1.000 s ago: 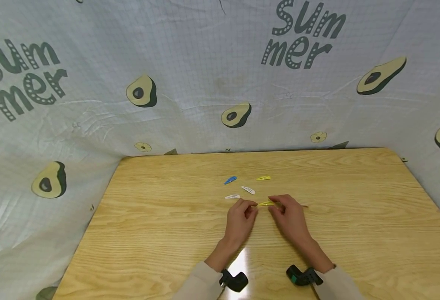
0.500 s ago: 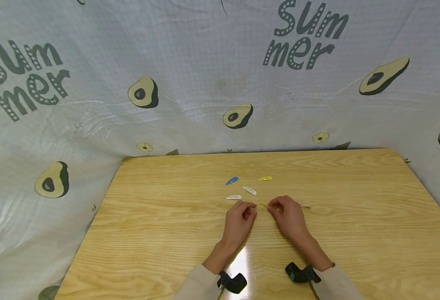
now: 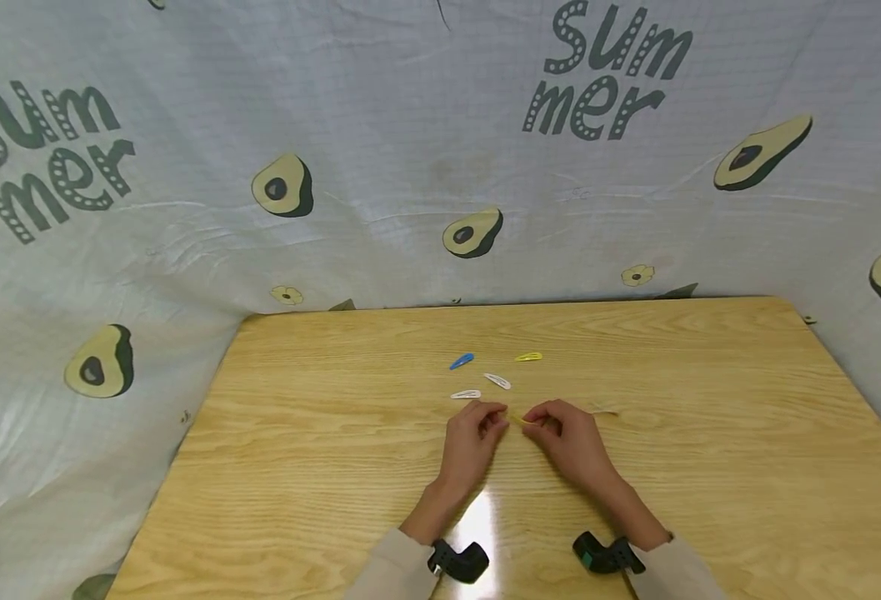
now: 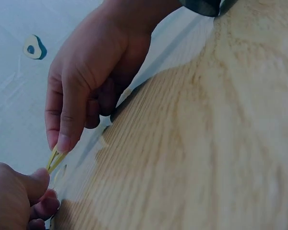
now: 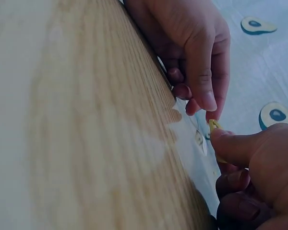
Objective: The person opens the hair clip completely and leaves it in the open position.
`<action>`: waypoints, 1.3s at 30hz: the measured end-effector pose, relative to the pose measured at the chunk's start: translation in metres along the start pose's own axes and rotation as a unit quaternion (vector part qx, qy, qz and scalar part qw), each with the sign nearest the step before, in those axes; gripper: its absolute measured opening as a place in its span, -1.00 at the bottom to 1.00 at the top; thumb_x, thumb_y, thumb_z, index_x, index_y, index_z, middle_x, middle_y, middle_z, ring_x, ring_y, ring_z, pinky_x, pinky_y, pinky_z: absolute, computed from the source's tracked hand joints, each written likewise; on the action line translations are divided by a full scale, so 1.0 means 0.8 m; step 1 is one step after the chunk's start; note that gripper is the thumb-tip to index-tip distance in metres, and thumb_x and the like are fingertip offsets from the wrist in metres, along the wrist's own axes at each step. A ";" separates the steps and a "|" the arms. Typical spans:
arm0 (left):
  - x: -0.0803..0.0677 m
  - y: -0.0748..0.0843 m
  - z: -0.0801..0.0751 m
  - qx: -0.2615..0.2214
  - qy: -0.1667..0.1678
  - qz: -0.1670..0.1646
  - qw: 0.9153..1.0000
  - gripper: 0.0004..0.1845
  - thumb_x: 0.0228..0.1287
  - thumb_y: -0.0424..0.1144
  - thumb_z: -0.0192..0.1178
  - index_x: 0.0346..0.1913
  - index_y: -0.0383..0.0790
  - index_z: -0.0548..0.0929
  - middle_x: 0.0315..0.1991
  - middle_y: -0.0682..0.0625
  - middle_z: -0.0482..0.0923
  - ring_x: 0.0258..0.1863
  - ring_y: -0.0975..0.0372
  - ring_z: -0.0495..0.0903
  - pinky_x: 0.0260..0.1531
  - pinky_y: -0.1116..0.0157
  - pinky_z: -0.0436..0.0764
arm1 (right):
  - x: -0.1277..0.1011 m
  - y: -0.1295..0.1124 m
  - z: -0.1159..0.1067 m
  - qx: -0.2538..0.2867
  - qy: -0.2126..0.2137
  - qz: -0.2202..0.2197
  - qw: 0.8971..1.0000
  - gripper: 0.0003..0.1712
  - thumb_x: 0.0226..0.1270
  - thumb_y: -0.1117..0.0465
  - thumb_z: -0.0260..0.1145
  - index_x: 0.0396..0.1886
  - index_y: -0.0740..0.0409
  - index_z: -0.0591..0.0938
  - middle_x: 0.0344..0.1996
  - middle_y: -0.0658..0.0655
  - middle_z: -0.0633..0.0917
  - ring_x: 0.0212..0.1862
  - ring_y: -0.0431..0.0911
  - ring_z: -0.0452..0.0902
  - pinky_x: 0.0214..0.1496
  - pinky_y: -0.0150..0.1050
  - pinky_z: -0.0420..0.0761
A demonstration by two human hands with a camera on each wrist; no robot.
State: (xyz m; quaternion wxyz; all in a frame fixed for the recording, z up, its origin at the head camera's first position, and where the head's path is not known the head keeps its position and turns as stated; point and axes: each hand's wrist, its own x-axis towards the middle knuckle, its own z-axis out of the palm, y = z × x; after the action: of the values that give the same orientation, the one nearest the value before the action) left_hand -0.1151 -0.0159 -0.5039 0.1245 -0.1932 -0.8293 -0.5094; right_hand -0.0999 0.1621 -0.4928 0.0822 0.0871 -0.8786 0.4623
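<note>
looking down from my head camera, i see both hands meeting over a wooden table [image 3: 710, 433], sharing one small yellow hair clip [image 3: 520, 420] held just above the wood. my right hand [image 3: 571, 437] pinches one end of the clip between thumb and curled fingers, and my left hand [image 3: 470, 437] closes its fingertips [image 4: 62, 143] on the other end; the left wrist view shows the clip [image 4: 54, 159] as a thin yellow sliver between the two hands. i judge that it is held from both ends so that it can be flexed or snapped. four more clips lie flat on the table just beyond my hands, close together but apart: a white clip [image 3: 466, 394] nearest my left hand, a second white clip [image 3: 497, 381], a blue clip [image 3: 461, 361], and another yellow clip [image 3: 528, 357] farthest back. behind the table hangs a pale cloth [image 3: 410, 167] printed with avocados.
</note>
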 end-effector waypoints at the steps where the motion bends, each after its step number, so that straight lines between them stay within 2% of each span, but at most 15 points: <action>1: -0.001 0.000 -0.001 0.000 -0.003 -0.003 1.000 -0.87 0.14 -0.43 0.34 -0.22 -0.32 0.70 -0.43 0.03 0.55 -0.47 0.33 0.49 -0.50 0.45 0.48 | -0.001 -0.001 0.001 0.005 -0.002 -0.005 1.000 -0.91 0.15 0.24 0.45 -0.35 0.07 0.69 -0.53 -0.11 0.56 -0.56 -0.25 0.37 -0.51 -0.33 0.41; 7: -0.007 0.000 -0.009 -0.014 -0.009 -0.010 1.000 -0.96 0.15 -0.37 0.34 -0.38 -0.25 0.68 -0.47 0.06 0.56 -0.51 0.37 0.47 -0.50 0.44 0.48 | -0.010 -0.009 0.003 0.027 -0.003 -0.027 0.999 -0.90 0.16 0.24 0.44 -0.33 0.03 0.68 -0.54 -0.12 0.54 -0.56 -0.26 0.37 -0.53 -0.34 0.41; 10: -0.014 0.000 -0.014 -0.036 -0.004 -0.024 0.999 -0.95 0.16 -0.37 0.34 -0.39 -0.25 0.68 -0.49 0.06 0.57 -0.55 0.38 0.44 -0.55 0.45 0.45 | -0.014 -0.011 0.005 0.047 -0.019 -0.002 0.999 -0.90 0.19 0.23 0.43 -0.31 0.01 0.67 -0.55 -0.10 0.56 -0.55 -0.24 0.41 -0.52 -0.33 0.44; 13: -0.023 0.000 -0.020 -0.051 0.000 -0.032 0.998 -0.95 0.17 -0.36 0.33 -0.40 -0.23 0.67 -0.52 0.08 0.56 -0.59 0.40 0.40 -0.59 0.48 0.41 | -0.019 -0.014 0.004 0.069 -0.050 0.044 0.995 -0.89 0.19 0.19 0.43 -0.30 0.02 0.66 -0.53 -0.09 0.60 -0.53 -0.21 0.48 -0.49 -0.32 0.48; 17: -0.034 0.002 -0.024 -0.061 0.005 -0.023 0.998 -0.93 0.18 -0.37 0.33 -0.41 -0.19 0.65 -0.57 0.09 0.52 -0.63 0.41 0.36 -0.65 0.47 0.38 | -0.025 -0.016 0.004 0.099 -0.075 0.081 0.989 -0.84 0.17 0.12 0.44 -0.30 0.04 0.66 -0.48 -0.04 0.64 -0.47 -0.16 0.54 -0.42 -0.31 0.51; 23: -0.037 0.004 -0.025 -0.068 0.008 -0.008 0.998 -0.91 0.19 -0.37 0.32 -0.42 -0.20 0.63 -0.59 0.08 0.52 -0.65 0.40 0.36 -0.67 0.48 0.36 | -0.033 -0.023 0.005 0.131 -0.050 0.107 0.984 -0.79 0.15 0.15 0.46 -0.25 0.09 0.67 -0.41 0.02 0.64 -0.39 -0.14 0.56 -0.35 -0.32 0.54; 32: -0.038 0.003 -0.022 -0.065 -0.006 0.004 0.998 -0.90 0.20 -0.39 0.30 -0.41 -0.18 0.60 -0.55 0.12 0.53 -0.61 0.44 0.36 -0.65 0.46 0.39 | -0.038 -0.064 -0.011 0.138 -0.026 0.114 0.983 -0.85 0.19 0.31 0.41 -0.24 0.22 0.66 -0.39 0.10 0.64 -0.36 -0.10 0.56 -0.32 -0.34 0.54; 35: -0.038 0.000 -0.021 -0.059 0.000 0.031 0.998 -0.89 0.18 -0.43 0.31 -0.40 -0.20 0.59 -0.55 0.11 0.52 -0.62 0.45 0.36 -0.67 0.47 0.39 | -0.038 -0.058 -0.007 0.149 -0.017 0.105 0.983 -0.83 0.18 0.30 0.42 -0.24 0.23 0.66 -0.39 0.10 0.64 -0.36 -0.10 0.56 -0.33 -0.34 0.54; 39: -0.038 0.001 -0.021 -0.050 -0.001 0.040 0.998 -0.88 0.18 -0.45 0.30 -0.40 -0.21 0.58 -0.55 0.12 0.52 -0.61 0.45 0.35 -0.66 0.49 0.38 | -0.038 -0.035 0.004 0.165 -0.005 0.100 0.981 -0.80 0.15 0.25 0.45 -0.23 0.20 0.67 -0.39 0.07 0.65 -0.36 -0.14 0.56 -0.34 -0.35 0.54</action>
State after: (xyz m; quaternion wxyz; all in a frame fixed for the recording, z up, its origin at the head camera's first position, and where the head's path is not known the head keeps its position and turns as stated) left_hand -0.0873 -0.0362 -0.5079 0.1339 -0.2326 -0.7946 -0.5447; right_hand -0.0642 0.1461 -0.4790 0.0155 0.0133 -0.7950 0.6062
